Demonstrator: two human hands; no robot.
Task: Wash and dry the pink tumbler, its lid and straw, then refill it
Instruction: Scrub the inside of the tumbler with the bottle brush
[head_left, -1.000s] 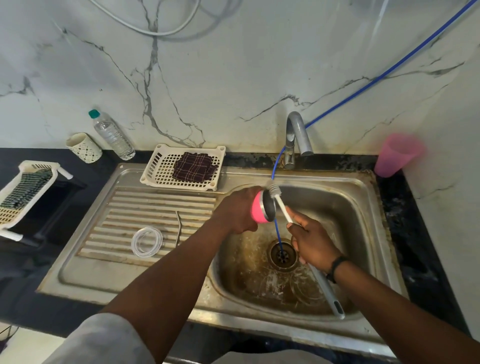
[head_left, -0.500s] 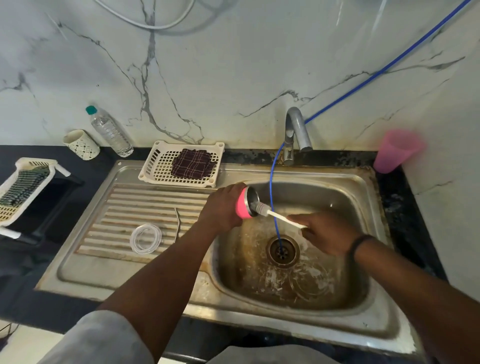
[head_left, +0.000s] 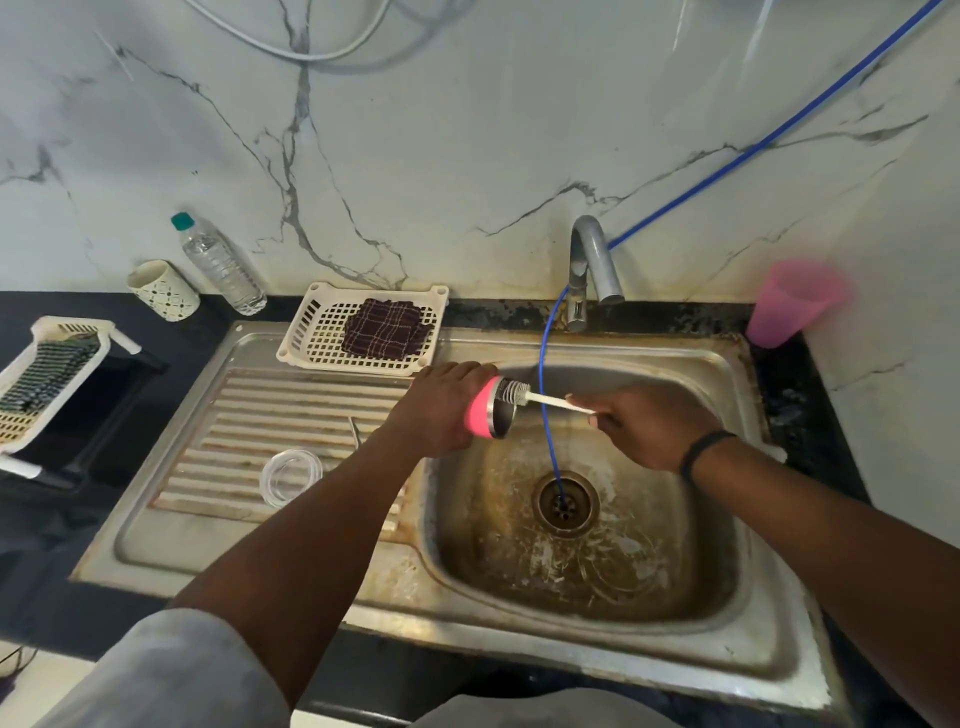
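Observation:
My left hand (head_left: 441, 405) grips the pink tumbler (head_left: 483, 410), held on its side over the sink basin (head_left: 675, 545) with its steel mouth facing right. My right hand (head_left: 644, 426) holds the white handle of a bottle brush (head_left: 545, 399); the bristle head sits at the tumbler's mouth, partly inside. A clear round lid (head_left: 290, 475) lies flat on the ribbed drainboard (head_left: 260, 415). A thin metal straw (head_left: 355, 430) lies on the drainboard beside my left forearm, partly hidden by it.
A grey tap (head_left: 592, 265) stands behind the basin, and a blue hose (head_left: 545, 405) runs from the wall down into the drain. A white basket with a checked cloth (head_left: 387, 327), a water bottle (head_left: 218, 265), a patterned cup (head_left: 163, 291) and a pink plastic cup (head_left: 789, 304) stand around the sink.
My right hand swung the brush from steep to nearly level and brought its head into the tumbler's mouth. My left hand shifted the tumbler slightly left and back.

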